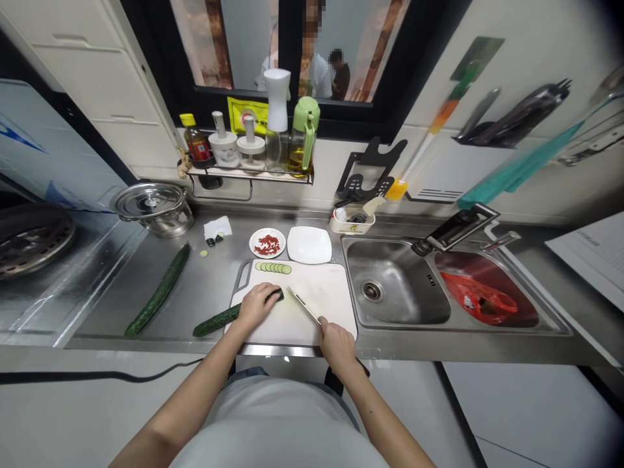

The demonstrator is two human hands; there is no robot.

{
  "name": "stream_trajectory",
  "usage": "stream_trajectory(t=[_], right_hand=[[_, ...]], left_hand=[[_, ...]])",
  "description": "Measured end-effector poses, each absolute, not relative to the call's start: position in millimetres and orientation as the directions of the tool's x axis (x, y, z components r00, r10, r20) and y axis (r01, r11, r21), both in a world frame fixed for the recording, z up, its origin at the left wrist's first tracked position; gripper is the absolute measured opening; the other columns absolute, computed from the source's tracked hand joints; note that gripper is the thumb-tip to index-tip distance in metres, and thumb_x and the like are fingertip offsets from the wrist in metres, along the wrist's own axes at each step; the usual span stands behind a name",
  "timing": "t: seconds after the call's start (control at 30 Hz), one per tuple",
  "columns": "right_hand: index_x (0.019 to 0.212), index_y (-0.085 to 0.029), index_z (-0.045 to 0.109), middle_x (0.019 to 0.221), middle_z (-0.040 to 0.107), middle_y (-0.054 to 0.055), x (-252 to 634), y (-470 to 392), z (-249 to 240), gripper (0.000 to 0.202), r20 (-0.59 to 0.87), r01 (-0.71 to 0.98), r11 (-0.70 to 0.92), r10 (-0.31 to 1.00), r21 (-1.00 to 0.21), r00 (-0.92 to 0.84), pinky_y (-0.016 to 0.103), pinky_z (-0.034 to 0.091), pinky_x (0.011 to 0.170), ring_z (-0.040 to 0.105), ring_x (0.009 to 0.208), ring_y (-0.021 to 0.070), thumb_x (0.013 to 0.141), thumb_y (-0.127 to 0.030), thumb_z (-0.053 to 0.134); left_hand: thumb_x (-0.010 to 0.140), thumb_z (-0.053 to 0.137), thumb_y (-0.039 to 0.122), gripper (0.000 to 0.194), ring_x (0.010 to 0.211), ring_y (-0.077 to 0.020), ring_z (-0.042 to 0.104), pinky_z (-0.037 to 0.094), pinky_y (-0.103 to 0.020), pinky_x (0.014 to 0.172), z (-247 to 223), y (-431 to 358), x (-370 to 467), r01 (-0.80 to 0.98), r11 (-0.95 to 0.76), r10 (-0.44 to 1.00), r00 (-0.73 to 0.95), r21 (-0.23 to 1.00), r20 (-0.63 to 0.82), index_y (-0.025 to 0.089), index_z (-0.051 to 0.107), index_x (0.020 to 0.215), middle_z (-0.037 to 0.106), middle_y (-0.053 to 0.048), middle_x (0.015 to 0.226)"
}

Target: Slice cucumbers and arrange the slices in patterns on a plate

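Observation:
My left hand (257, 307) is closed over a dark green cucumber (218, 321), whose cut end shows just past my fingers on the white cutting board (302, 328). The cucumber's other end sticks out over the board's left edge. In my right hand (337, 344) is a kitchen knife (304, 303), its blade pointing up and left, with the tip a little right of the cut end. A row of overlapping cucumber slices (273, 267) lies at the board's upper left. A second, whole cucumber (158, 292) rests on the steel counter to the left.
Behind the board stand a plate of chopped red pieces (267, 244) and a white plate (309, 245). A lidded pot (166, 211) is at back left. To the right is a double sink (397, 286) with a red plastic bag (480, 300). Bottles (199, 142) line a wall shelf.

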State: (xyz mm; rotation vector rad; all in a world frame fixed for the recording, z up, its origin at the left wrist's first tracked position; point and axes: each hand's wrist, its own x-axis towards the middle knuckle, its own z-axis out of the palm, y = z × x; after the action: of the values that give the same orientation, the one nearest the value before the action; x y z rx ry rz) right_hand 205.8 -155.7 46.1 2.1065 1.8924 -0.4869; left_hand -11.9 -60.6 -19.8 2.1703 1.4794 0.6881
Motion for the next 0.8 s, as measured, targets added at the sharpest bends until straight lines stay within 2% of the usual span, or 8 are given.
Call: stream_trajectory(t=[0.13,0.23,0.37,0.53,0.63,0.8], right_hand=[[0.120,-0.024,0.056,0.094,0.067,0.009,207.6,-154.6,48.4,0.034,-0.384,0.993,-0.119,0.917,-0.008,0.107,0.027,0.037,0.071,0.063,0.088,0.0195,0.094,-0.018,0.035],[0.121,-0.022,0.056,0.095,0.067,0.009,209.3,-153.0,49.1,0.033,-0.351,0.993,-0.117,0.930,-0.002,0.109,0.028,0.035,0.073,0.061,0.088,0.0198,0.092,-0.019,0.040],[0.130,-0.018,0.050,0.102,0.065,0.012,211.2,-151.8,48.1,0.042,-0.281,0.996,-0.086,0.956,0.007,0.084,0.031,0.034,0.079,0.057,0.095,0.0223,0.087,-0.018,0.049],[0.133,-0.017,0.047,0.103,0.064,0.011,211.1,-152.4,47.0,0.046,-0.219,0.998,-0.053,0.974,0.014,0.055,0.032,0.033,0.081,0.055,0.095,0.0222,0.087,-0.017,0.048],[0.133,-0.018,0.048,0.103,0.064,0.010,212.5,-153.2,46.1,0.046,-0.206,0.999,-0.048,0.977,0.014,0.050,0.032,0.032,0.080,0.055,0.094,0.0223,0.087,-0.017,0.049],[0.131,-0.018,0.049,0.102,0.064,0.010,216.9,-154.5,43.6,0.046,-0.207,0.999,-0.047,0.977,0.005,0.047,0.031,0.032,0.080,0.055,0.094,0.0215,0.085,-0.018,0.053]], left_hand=[[0.091,0.048,0.038,0.029,0.104,-0.0185,0.059,0.045,-0.033,0.096,-20.2,-57.1,-11.3,0.680,-0.293,0.955,0.234,0.672,0.180,0.024,0.068,0.108,0.067,-0.004,0.110],[0.092,0.047,0.040,0.032,0.106,-0.0190,0.059,0.045,-0.034,0.097,-16.2,-52.4,-9.8,0.624,-0.271,0.962,0.202,0.733,0.184,0.022,0.068,0.107,0.067,-0.005,0.112],[0.089,0.050,0.042,0.033,0.107,-0.0198,0.058,0.044,-0.034,0.097,0.0,-47.4,-4.7,0.572,-0.316,0.937,0.311,0.757,0.156,0.022,0.068,0.108,0.067,-0.006,0.112],[0.083,0.058,0.044,0.031,0.107,-0.0221,0.057,0.043,-0.034,0.095,20.0,-47.7,5.3,0.606,-0.393,0.872,0.484,0.691,0.071,0.025,0.070,0.105,0.066,-0.005,0.113],[0.083,0.059,0.041,0.027,0.105,-0.0216,0.057,0.042,-0.033,0.093,22.8,-48.4,10.0,0.625,-0.412,0.850,0.526,0.664,0.032,0.026,0.071,0.101,0.067,-0.004,0.109],[0.079,0.062,0.033,0.023,0.101,-0.0208,0.057,0.042,-0.032,0.090,16.8,-47.8,15.0,0.583,-0.377,0.852,0.523,0.719,0.023,0.024,0.070,0.098,0.067,-0.004,0.107]])
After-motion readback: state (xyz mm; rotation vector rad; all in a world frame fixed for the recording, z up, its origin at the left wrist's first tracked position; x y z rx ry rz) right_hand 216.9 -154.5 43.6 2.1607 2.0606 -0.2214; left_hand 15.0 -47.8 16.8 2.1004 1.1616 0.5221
